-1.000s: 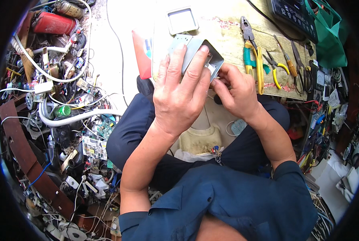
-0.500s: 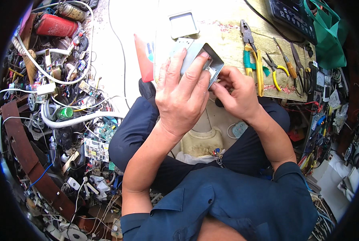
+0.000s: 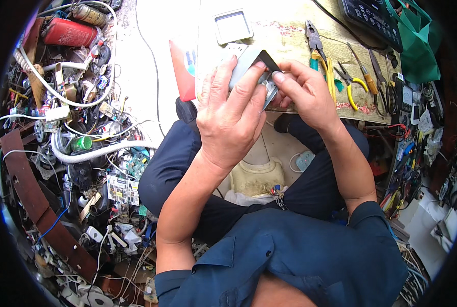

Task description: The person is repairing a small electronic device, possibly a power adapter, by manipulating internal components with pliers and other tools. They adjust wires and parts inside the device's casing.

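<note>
Over the near edge of the table, my left hand [image 3: 228, 123] grips a small grey box-like housing [image 3: 242, 65], its fingers laid across the top and reaching into the open side. My right hand [image 3: 310, 97] is closed at the housing's right edge, thumb and fingers bent around that side. Whether something small sits between those fingertips is hidden. Part of the housing's inside shows as dark and silvery. Just beyond it lies a pale rectangular frame [image 3: 236, 41]. A red-orange flat piece [image 3: 181, 74] rests left of my left hand.
Right of my hands lie combination pliers [image 3: 314, 38], yellow-handled pliers [image 3: 360, 84] and a screwdriver [image 3: 366, 77]. A black keypad appliance [image 3: 369, 20] and a green bag [image 3: 417, 48] stand far right. Piled electronic scrap [image 3: 123, 190] fills the left, with a red cylinder [image 3: 70, 32].
My right hand has shifted slightly up, and its thumb has moved from below the housing's edge onto its open side. The housing has tilted a little in my left hand.
</note>
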{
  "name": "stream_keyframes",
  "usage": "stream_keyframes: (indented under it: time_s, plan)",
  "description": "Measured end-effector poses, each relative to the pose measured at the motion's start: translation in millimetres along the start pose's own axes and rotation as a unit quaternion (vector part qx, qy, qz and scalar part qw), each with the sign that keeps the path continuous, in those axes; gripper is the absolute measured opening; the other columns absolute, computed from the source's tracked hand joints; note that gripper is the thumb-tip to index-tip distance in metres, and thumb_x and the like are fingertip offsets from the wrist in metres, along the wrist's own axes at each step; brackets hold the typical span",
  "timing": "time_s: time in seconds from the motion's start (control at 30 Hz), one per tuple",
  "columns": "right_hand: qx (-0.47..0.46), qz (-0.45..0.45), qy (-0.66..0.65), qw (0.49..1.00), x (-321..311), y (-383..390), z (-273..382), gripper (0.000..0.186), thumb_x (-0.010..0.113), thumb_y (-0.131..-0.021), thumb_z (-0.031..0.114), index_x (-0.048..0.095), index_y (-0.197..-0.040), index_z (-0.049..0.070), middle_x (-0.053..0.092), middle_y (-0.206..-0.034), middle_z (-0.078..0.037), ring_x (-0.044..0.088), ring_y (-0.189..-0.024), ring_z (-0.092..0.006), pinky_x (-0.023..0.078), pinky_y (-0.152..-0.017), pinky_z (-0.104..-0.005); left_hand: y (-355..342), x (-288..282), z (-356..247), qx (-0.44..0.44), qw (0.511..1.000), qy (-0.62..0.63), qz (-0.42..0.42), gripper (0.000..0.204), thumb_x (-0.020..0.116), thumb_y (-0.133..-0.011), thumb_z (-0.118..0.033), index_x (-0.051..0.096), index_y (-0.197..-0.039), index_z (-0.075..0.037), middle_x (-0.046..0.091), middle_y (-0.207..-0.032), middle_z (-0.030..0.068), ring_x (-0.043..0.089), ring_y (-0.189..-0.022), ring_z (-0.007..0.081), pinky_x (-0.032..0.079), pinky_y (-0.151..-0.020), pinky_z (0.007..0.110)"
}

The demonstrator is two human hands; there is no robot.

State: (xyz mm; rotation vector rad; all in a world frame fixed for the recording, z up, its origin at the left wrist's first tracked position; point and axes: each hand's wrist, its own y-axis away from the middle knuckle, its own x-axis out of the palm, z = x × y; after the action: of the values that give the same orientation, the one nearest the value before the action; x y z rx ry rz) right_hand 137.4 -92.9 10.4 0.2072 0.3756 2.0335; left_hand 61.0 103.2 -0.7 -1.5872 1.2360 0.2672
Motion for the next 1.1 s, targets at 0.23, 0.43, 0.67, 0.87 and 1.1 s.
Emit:
stream_keyframes:
  time_s: [0.23,0.43,0.67,0.87,1.1]
  plan:
    - [0.023,0.005,0.023,0.999,5,-5,11,0.033,0.074,-0.106,0.018,0.068,-0.129,-0.004,0.077,-0.089,-0.008,0.068,-0.073,-0.0093,0.055,-0.066,-0.0272,0,0,1,0.006,1.000,-0.003,-0.003,0.037,0.078,-0.072,-0.003,0.077,-0.109,-0.003,0.076,-0.139,0.0115,0.067,-0.135,0.0469,0.057,-0.113,0.055]
    - [0.042,0.009,0.022,0.999,9,-7,15,0.035,0.073,-0.104,0.019,0.067,-0.131,-0.002,0.075,-0.087,-0.007,0.069,-0.072,-0.0104,0.054,-0.065,-0.0270,4,5,3,-0.003,1.000,0.006,-0.007,0.031,0.079,-0.077,-0.010,0.080,-0.108,-0.004,0.073,-0.144,0.0066,0.065,-0.137,0.0436,0.053,-0.112,0.059]
    - [0.029,-0.010,0.062,0.998,13,-11,16,0.035,0.067,-0.100,0.022,0.070,-0.127,0.001,0.073,-0.085,-0.007,0.068,-0.069,-0.0103,0.054,-0.063,-0.0267,2,5,1,-0.001,1.000,0.003,-0.012,0.033,0.080,-0.076,-0.010,0.080,-0.109,-0.004,0.073,-0.144,0.0066,0.066,-0.133,0.0436,0.055,-0.110,0.058]
    - [0.031,-0.013,0.042,0.999,15,-8,16,0.033,0.065,-0.099,0.021,0.071,-0.126,0.003,0.071,-0.082,-0.005,0.066,-0.068,-0.0090,0.053,-0.062,-0.0259,7,8,2,0.010,1.000,0.004,-0.023,0.033,0.080,-0.076,-0.010,0.080,-0.109,-0.004,0.073,-0.143,0.0068,0.066,-0.135,0.0440,0.055,-0.110,0.058]
    - [0.029,-0.009,0.024,0.999,10,-7,12,0.033,0.069,-0.102,0.021,0.072,-0.131,0.005,0.072,-0.085,-0.002,0.065,-0.069,-0.0075,0.053,-0.062,-0.0251,0,1,1,0.008,1.000,0.017,-0.003,0.038,0.082,-0.072,-0.005,0.078,-0.111,-0.003,0.075,-0.139,0.0120,0.067,-0.134,0.0484,0.057,-0.111,0.056]
